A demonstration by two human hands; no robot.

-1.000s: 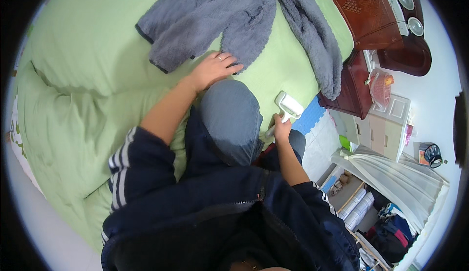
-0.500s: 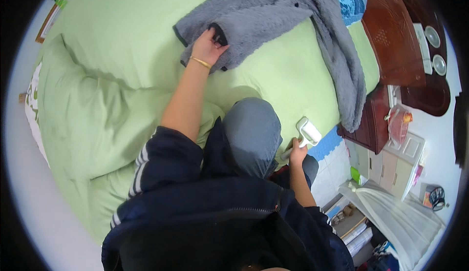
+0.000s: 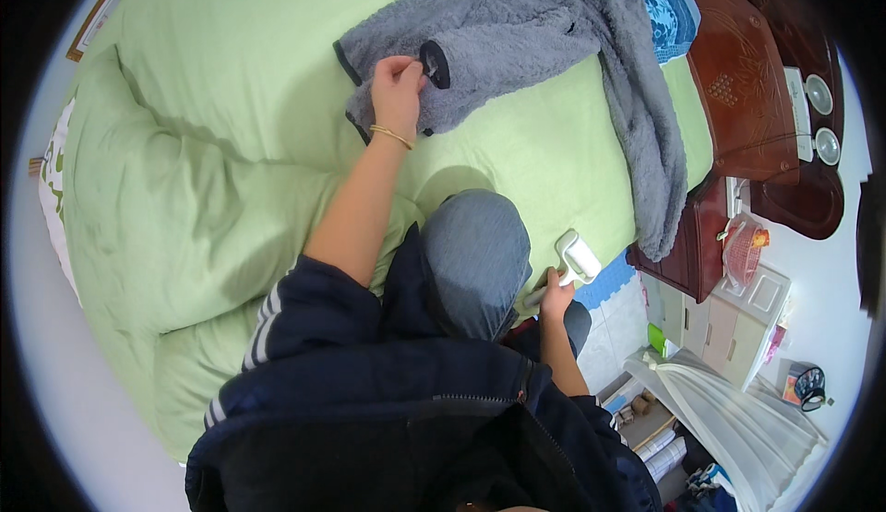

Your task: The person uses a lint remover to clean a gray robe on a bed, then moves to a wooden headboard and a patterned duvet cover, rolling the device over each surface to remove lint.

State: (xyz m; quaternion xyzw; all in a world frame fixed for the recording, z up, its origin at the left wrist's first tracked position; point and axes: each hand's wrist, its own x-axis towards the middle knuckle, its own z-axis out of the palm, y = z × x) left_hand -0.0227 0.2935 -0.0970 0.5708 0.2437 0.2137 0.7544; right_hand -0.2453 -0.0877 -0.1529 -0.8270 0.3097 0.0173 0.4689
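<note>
A grey fleece jacket (image 3: pixel 508 41) with black trim lies across the green bed, one sleeve trailing over the right side. At its near left part, my left hand (image 3: pixel 397 92) is closed in a pinch at the edge of a black-rimmed opening (image 3: pixel 437 63). What lies between the fingertips is partly hidden. My right hand (image 3: pixel 556 298) grips the handle of a white lint roller (image 3: pixel 578 259) low at the bed's right edge, beside my knee. The roller's head points up and away from the jacket.
Rumpled green bedding (image 3: pixel 203 226) fills the left. A blue patterned cloth (image 3: pixel 660 9) lies at the far right, by a dark wooden bed end (image 3: pixel 738 88). White drawers (image 3: pixel 729 327) and a sheer curtain (image 3: pixel 729 410) stand right of the bed.
My left hand's fingers have drawn together and lie left of the black-rimmed opening, which shows more fully. The lint roller stays in my right hand, nearly unmoved. The view has shifted slightly.
</note>
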